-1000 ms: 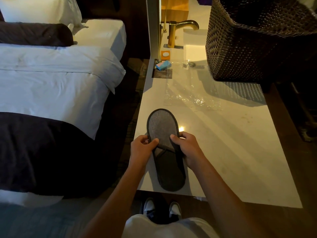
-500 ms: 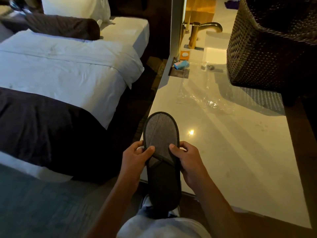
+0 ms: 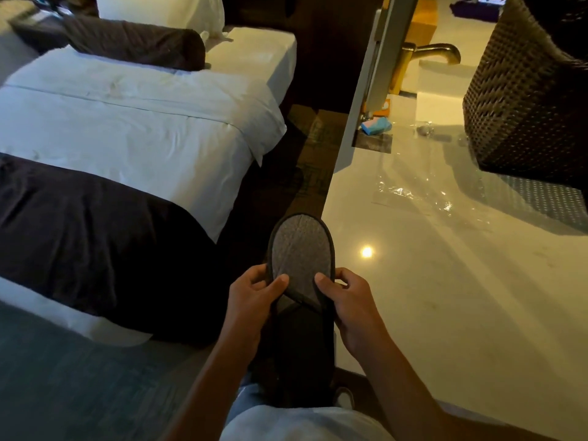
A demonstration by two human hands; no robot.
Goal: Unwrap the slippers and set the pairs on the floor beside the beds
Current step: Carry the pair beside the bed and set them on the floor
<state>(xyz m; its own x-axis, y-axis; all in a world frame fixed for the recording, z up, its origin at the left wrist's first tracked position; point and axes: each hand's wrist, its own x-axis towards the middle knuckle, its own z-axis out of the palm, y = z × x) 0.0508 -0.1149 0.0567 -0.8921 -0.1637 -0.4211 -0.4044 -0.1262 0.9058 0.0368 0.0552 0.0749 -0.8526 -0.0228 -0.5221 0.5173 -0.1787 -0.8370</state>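
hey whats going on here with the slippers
A person is holding grey slippers with both hands, the left hand and right hand each gripping a side near the strap, thumbs on top. The slippers look stacked together, already out of their wrap: a clear plastic wrapper lies on the pale counter to the right. They are held over the counter's edge, not yet on the floor beside the bed.

Grey slipper (image 3: pixel 300 256) edged black; white bed (image 3: pixel 133 128) with dark brown runner (image 3: pixel 79 230); brown woven basket (image 3: pixel 521 100)
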